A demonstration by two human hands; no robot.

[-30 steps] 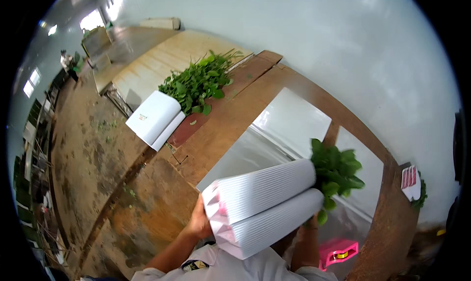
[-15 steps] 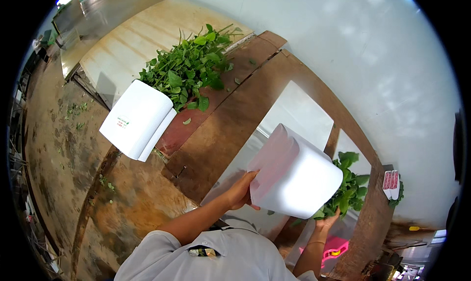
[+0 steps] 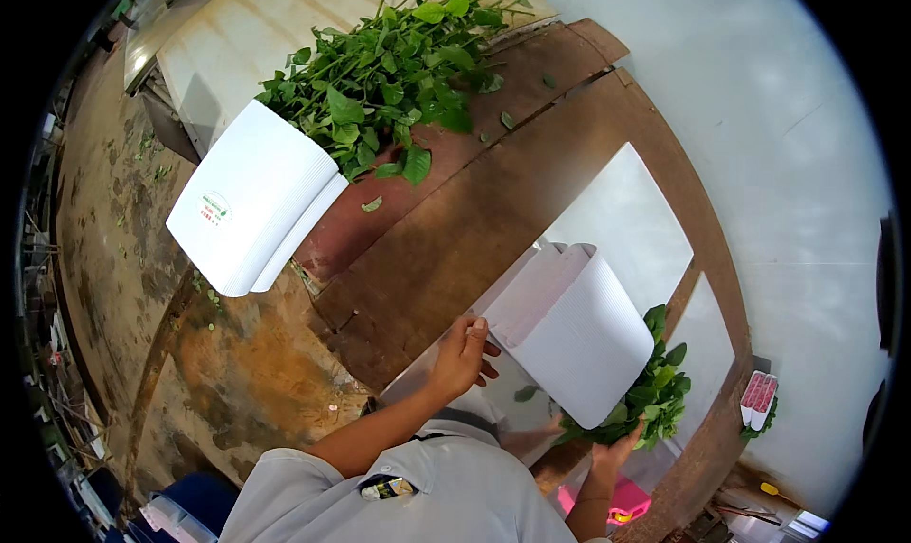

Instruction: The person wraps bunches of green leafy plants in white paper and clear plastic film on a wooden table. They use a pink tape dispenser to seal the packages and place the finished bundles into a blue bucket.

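Note:
A white corrugated wrapper (image 3: 588, 344) is curved around a bunch of green leafy stems (image 3: 655, 391), whose leaves stick out at its right end. My right hand (image 3: 622, 448) is closed around the stems just below the leaves, its fingers partly hidden by them. By the wrapper's left end is my left hand (image 3: 462, 358), its fingers loosely bent and apart, with nothing seen in it. What lies inside the wrapper is hidden. Under the bunch is a glossy pale board (image 3: 631, 211) on the brown table (image 3: 446, 230).
Another white wrapped bundle (image 3: 251, 202) lies at the far left, beside a heap of leafy stems (image 3: 399, 78). A pink tape dispenser (image 3: 626, 497) sits near my right forearm. Smaller packed bundles (image 3: 757, 396) stand by the pale wall (image 3: 807, 211) on the right.
My left hand has come off the wrapper's edge. The wrapper has turned so its folded left end shows more, and the view has shifted. My right hand stays at the stems.

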